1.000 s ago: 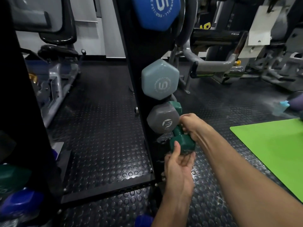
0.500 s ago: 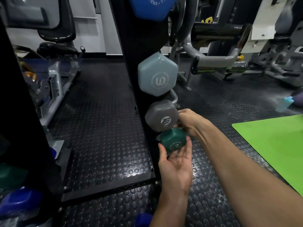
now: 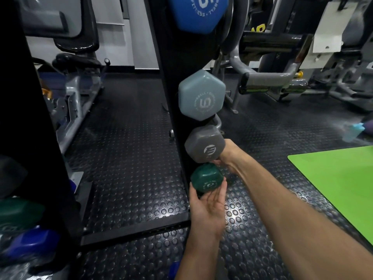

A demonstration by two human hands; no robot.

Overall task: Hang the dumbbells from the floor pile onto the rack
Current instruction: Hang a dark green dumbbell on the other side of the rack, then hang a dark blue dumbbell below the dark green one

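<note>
With the left hand (image 3: 210, 207) cupping the green dumbbell (image 3: 206, 179) with straight fingers and the right hand (image 3: 226, 156) gripping behind, seating it on the rack (image 3: 171, 98) looks nearly done; letting go seems next.

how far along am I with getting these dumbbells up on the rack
Done: blue, light blue and grey dumbbells hang on the rack. In hand: the green dumbbell, left hand cupping its end, right hand behind it. Left: seating it; any floor pile is out of view.

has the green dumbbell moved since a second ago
Yes. The green dumbbell has swung from upright beside the grey dumbbell to level just beneath it, end face toward the camera, against the rack.
</note>
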